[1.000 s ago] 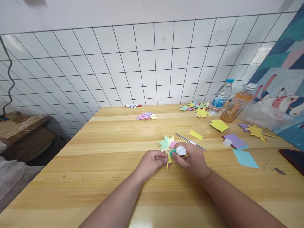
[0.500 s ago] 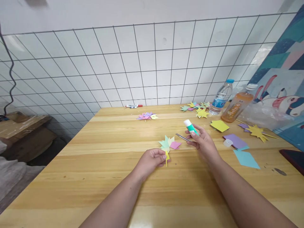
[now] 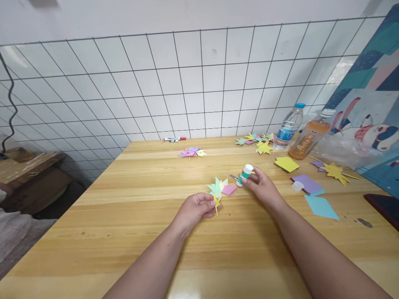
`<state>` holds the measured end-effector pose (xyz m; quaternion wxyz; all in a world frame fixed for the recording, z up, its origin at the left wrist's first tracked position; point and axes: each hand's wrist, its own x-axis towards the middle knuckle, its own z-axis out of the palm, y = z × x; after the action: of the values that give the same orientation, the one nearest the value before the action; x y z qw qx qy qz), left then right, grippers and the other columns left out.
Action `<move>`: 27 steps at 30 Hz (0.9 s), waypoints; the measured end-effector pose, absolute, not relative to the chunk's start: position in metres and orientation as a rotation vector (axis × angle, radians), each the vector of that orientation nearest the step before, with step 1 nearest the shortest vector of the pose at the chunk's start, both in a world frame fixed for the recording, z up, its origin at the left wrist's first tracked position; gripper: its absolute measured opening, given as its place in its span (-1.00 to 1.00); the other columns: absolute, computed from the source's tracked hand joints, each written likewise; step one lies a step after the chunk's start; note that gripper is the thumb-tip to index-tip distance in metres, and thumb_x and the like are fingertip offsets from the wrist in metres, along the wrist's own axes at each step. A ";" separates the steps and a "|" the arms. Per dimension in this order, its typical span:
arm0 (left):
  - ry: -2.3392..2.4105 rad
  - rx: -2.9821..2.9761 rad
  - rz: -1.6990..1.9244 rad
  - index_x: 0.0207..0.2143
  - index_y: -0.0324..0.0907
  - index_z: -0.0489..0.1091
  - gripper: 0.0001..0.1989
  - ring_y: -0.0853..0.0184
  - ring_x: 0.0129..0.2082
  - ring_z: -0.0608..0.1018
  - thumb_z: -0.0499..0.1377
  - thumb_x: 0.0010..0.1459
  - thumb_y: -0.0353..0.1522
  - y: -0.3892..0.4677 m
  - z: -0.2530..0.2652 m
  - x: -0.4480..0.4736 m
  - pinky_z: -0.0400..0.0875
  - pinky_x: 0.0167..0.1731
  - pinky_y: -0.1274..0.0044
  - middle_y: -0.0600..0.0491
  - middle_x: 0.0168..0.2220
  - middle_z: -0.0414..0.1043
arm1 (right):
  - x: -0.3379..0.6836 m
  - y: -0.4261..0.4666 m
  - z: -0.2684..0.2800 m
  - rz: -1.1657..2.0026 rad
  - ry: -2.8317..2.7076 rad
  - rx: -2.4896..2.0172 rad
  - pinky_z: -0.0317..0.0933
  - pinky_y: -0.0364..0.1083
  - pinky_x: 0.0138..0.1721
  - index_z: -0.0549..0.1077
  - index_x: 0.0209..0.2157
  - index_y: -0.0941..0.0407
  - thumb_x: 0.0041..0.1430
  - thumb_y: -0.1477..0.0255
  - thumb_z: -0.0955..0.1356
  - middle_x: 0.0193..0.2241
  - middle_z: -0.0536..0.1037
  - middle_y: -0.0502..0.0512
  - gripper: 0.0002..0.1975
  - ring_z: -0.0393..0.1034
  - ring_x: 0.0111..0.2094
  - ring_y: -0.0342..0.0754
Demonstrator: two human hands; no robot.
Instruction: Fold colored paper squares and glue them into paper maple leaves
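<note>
My left hand [image 3: 197, 207] is closed in a pinch on a small folded piece of yellow paper [image 3: 216, 203]. Just beyond it, a paper flower [image 3: 219, 187] with mint, cream and pink pointed petals lies on the wooden table [image 3: 140, 232]. My right hand [image 3: 261, 185] grips a white and green glue stick [image 3: 245, 176], tilted over the table to the right of the flower. A thin metal blade-like tool [image 3: 233, 177] pokes out behind the glue stick; its other end is hidden by the glue stick and hand.
At right lie a clear cap [image 3: 297, 186], purple paper [image 3: 308, 185], blue paper [image 3: 321, 207] and yellow paper [image 3: 286, 164]. A water bottle [image 3: 287, 128] and an orange drink bottle [image 3: 307, 139] stand behind. Folded paper stars [image 3: 264, 147], a paper cluster [image 3: 192, 152] and a marker [image 3: 175, 139] lie near the wall.
My right hand has moved down and slightly left, and the glue stick now leans the other way, its white end up and to the right. My left hand keeps its pinch on the yellow paper.
</note>
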<state>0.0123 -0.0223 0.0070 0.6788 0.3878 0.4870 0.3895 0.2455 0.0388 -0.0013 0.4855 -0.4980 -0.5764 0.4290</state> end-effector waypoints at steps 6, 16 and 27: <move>1.039 0.817 0.897 -0.42 -0.22 0.36 -0.67 0.27 -0.28 0.57 0.38 -0.20 -0.27 -0.023 0.010 0.012 0.36 -0.35 0.55 -0.01 -0.39 0.54 | 0.254 0.044 -0.002 0.473 -1.547 -1.696 0.18 -0.07 -0.38 0.30 -0.14 0.03 0.01 0.24 0.32 -0.26 0.56 0.05 -0.64 0.40 -0.41 -0.05; 0.943 0.749 0.935 -0.45 -0.22 0.36 -0.73 0.36 -0.34 0.55 0.37 -0.16 -0.33 -0.025 0.009 0.010 0.35 -0.36 0.59 -0.01 -0.37 0.55 | 0.261 0.054 -0.013 0.378 -1.594 -1.814 0.10 -0.11 -0.47 0.31 -0.12 0.01 0.02 0.17 0.29 -0.27 0.56 0.00 -0.62 0.36 -0.49 -0.08; 0.751 0.516 1.069 -0.52 -0.22 0.35 -0.75 0.50 -0.47 0.50 0.39 -0.23 -0.52 -0.024 0.012 0.007 0.39 -0.38 0.66 0.12 -0.49 0.48 | 0.256 0.058 -0.014 0.342 -1.531 -1.813 0.10 -0.11 -0.44 0.36 -0.17 0.00 -0.03 0.16 0.33 -0.28 0.57 -0.02 -0.63 0.36 -0.46 -0.07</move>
<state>0.0073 -0.0241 0.0120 0.7633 0.2372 0.3455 0.4916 0.2562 0.0581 -0.0143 0.3634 -0.7045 -0.5949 0.1329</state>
